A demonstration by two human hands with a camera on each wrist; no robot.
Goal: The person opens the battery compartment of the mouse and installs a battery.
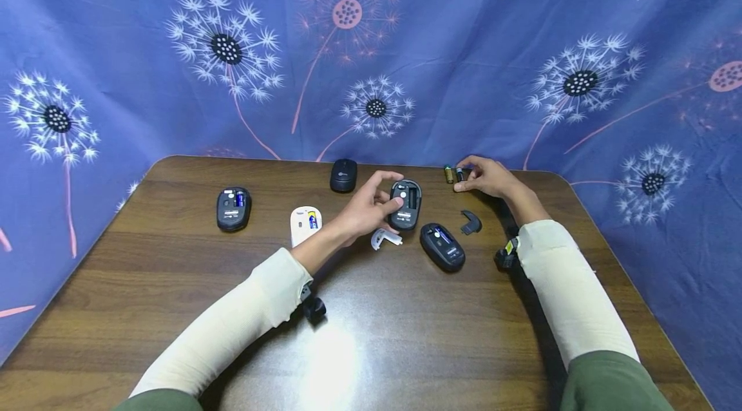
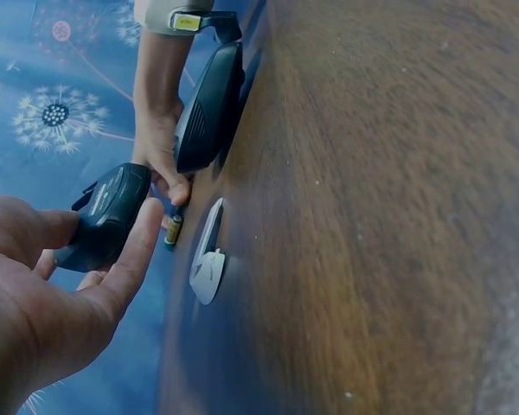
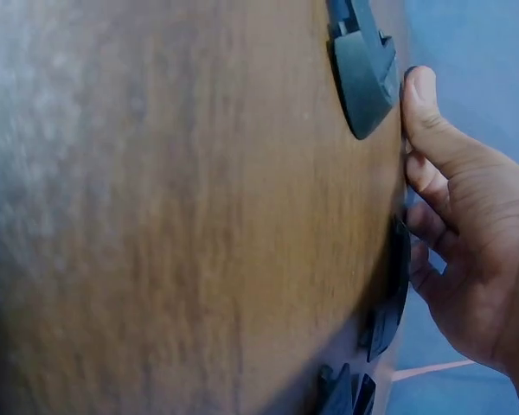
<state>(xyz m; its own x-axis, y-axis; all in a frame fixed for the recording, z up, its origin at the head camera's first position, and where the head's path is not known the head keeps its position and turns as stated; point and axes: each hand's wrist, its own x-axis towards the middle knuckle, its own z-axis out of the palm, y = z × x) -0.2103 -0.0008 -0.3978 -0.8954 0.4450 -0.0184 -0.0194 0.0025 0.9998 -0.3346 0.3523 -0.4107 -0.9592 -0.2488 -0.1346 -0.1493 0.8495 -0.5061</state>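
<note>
My left hand [image 1: 371, 205] holds a black computer mouse [image 1: 410, 205], its underside toward the head camera and its battery slot uncovered and vacant. In the left wrist view, thumb and fingers grip this mouse [image 2: 112, 216] by its sides. At the back right, my right hand [image 1: 489, 177] pinches a dark AA-type battery [image 1: 460, 174] between thumb and fingers at the tabletop. Just left of it stands a green-and-gold battery [image 1: 449, 174]. A black curved battery cover [image 1: 471, 222] lies in front of the right hand. Below the held mouse lies a white battery cover [image 1: 385, 239].
Bottom-up on the wooden table [image 1: 406, 334] are a black mouse [image 1: 442, 247] at centre right, a white mouse [image 1: 304, 221] partly behind the left forearm, and another black mouse [image 1: 234, 209] at left. One black mouse [image 1: 343, 175] sits upright near the back edge, before a blue cloth [image 1: 464, 76].
</note>
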